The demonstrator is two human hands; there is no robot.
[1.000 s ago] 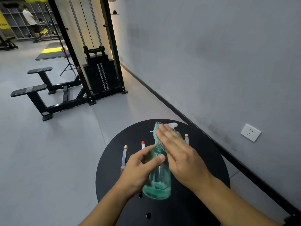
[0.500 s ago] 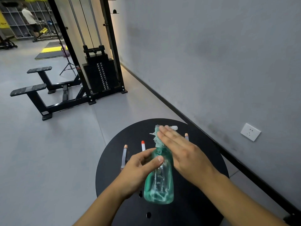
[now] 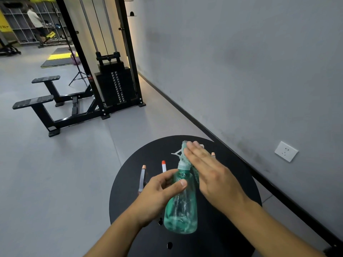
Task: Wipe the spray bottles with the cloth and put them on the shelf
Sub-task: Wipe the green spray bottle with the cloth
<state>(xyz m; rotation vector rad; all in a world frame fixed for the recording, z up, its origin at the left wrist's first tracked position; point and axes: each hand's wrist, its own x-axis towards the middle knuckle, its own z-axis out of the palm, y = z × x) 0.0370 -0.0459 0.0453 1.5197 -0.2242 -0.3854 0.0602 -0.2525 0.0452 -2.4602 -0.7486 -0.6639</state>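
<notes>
A clear green spray bottle [image 3: 181,206] with a white trigger head is held tilted above the round black table [image 3: 232,229]. My left hand [image 3: 157,193] grips the bottle's upper body, thumb across its front. My right hand [image 3: 209,173] lies flat, fingers straight, pressing a green cloth [image 3: 187,156] against the bottle's neck and head. Most of the cloth is hidden under that palm. No shelf is visible.
Three slim tubes with orange or red caps lie on the table: one at the left [image 3: 142,178], one in the middle [image 3: 163,166], one behind my right hand [image 3: 213,154]. A weight machine [image 3: 115,86] and benches [image 3: 42,101] stand beyond. A grey wall with a socket [image 3: 286,151] runs along the right.
The bottle has tilted and sunk slightly, its base drifting right. My right hand with the cloth slid a little along the bottle's neck. My left hand keeps its grip.
</notes>
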